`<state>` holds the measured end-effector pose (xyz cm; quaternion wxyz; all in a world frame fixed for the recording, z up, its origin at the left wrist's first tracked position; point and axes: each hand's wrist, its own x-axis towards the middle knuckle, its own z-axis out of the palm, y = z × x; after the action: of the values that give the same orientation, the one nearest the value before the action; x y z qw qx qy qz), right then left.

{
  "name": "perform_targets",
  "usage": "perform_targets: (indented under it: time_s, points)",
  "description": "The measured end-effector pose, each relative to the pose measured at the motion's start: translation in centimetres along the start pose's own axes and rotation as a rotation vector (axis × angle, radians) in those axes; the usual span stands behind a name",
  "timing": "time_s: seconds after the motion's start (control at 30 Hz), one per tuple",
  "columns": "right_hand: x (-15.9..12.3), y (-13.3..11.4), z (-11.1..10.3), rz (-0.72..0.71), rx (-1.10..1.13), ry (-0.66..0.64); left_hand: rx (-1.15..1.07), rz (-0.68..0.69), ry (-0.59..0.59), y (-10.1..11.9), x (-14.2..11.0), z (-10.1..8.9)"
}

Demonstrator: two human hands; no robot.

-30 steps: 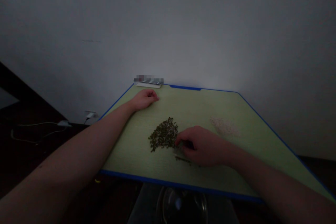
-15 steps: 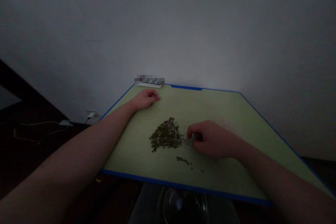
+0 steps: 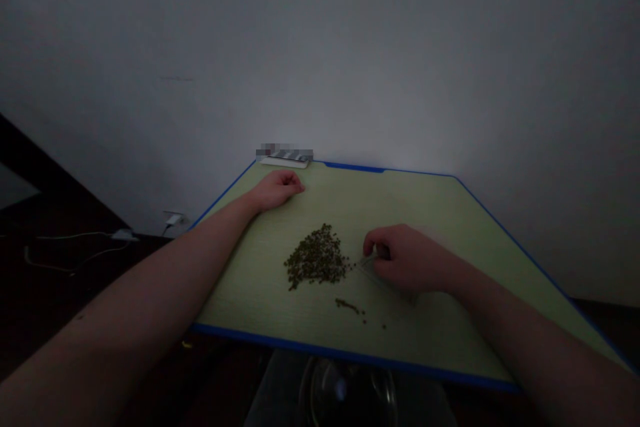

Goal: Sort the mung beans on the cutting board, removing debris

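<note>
A loose pile of small greenish-brown grains, like beans or seeds (image 3: 317, 257), lies mid-table. Just right of it, the curled fingers of my right hand (image 3: 400, 260) are closed on a thin clear plastic piece (image 3: 369, 268). Part of that piece shows under the palm, and its full shape is hidden. Toward the near edge lies a short line of stray grains (image 3: 347, 305), with a few singles beside it. My left hand (image 3: 277, 189) rests on the far left of the table, fingers loosely curled in, with nothing visible in them.
The pale green table (image 3: 425, 340) has a blue rim and stands against a grey wall. A small white object (image 3: 285, 161), partly blurred out, sits at the far left corner. Below the near edge is a round glass vessel (image 3: 350, 390) between my legs. White cables (image 3: 125, 235) lie at left.
My right hand has shifted slightly right, away from the pile, and more of the clear plastic shows beneath it. My left hand and the grains look the same.
</note>
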<state>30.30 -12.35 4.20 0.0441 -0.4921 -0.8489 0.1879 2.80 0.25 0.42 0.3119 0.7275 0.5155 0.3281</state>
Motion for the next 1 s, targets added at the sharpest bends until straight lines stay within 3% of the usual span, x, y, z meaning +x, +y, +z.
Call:
perform_targets:
  time_s: [0.33,0.57,0.83,0.9,1.0]
  points:
    - [0.1,0.9,-0.4,0.013,0.023,-0.039,-0.007,0.002,-0.013,-0.2,0.1,0.0]
    - [0.7,0.8,0.4,0.031,0.007,0.035,-0.028,0.004,-0.026,-0.6,0.4,0.0]
    - [0.9,5.1,-2.2,0.233,-0.178,0.102,0.0,0.019,-0.009,-0.7,0.3,0.0]
    - [0.7,5.4,-2.6,0.214,-0.164,0.098,0.002,0.018,-0.009,-0.7,0.3,0.0]
    - [0.7,4.3,-2.3,0.077,-0.05,0.027,-0.013,0.015,-0.02,-0.7,0.3,0.0]
